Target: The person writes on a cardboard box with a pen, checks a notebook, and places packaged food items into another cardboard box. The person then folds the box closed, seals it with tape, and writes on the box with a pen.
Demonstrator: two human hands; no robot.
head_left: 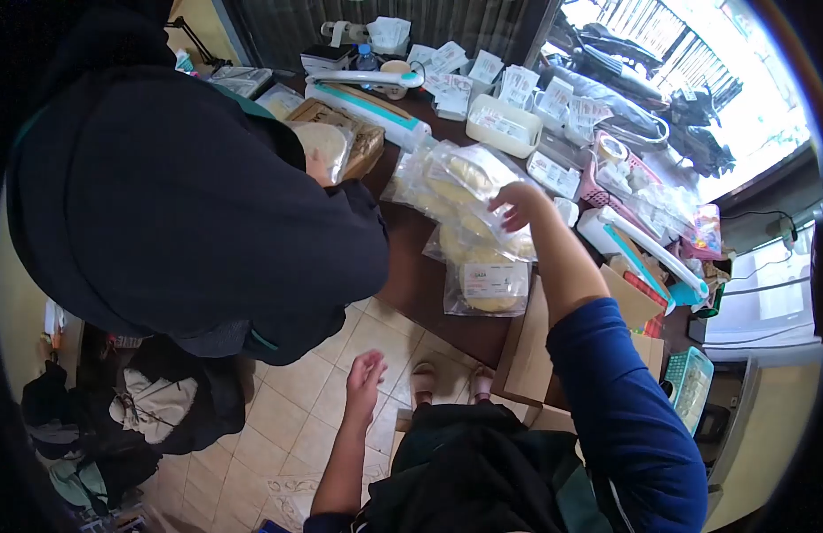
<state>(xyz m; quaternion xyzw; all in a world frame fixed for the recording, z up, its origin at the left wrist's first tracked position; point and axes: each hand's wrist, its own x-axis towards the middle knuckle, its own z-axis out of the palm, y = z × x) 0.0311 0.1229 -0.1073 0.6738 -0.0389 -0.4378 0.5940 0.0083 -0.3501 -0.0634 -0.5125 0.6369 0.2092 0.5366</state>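
Note:
My right hand (521, 206) reaches over a pile of clear plastic packs (469, 178) that hold round, flat, pale breads. Its fingers are loosely bent and apart, at the pile's right side; whether they touch the top pack is unclear. Nearest the table's front edge lies a bread pack with a white printed label (493, 281). Away from the table, my left hand (365, 373) hangs in the air above the tiled floor, fingers loosely curled, with nothing in it.
At my left a co-worker in dark clothing (189, 204) has a hand on another bread pack (323, 147). Bag sealers (367, 107) (643, 253), printed label stacks (518, 87), a cream tub (503, 127) and a pink basket (598, 182) crowd the table. Cardboard boxes (529, 355) stand beside me.

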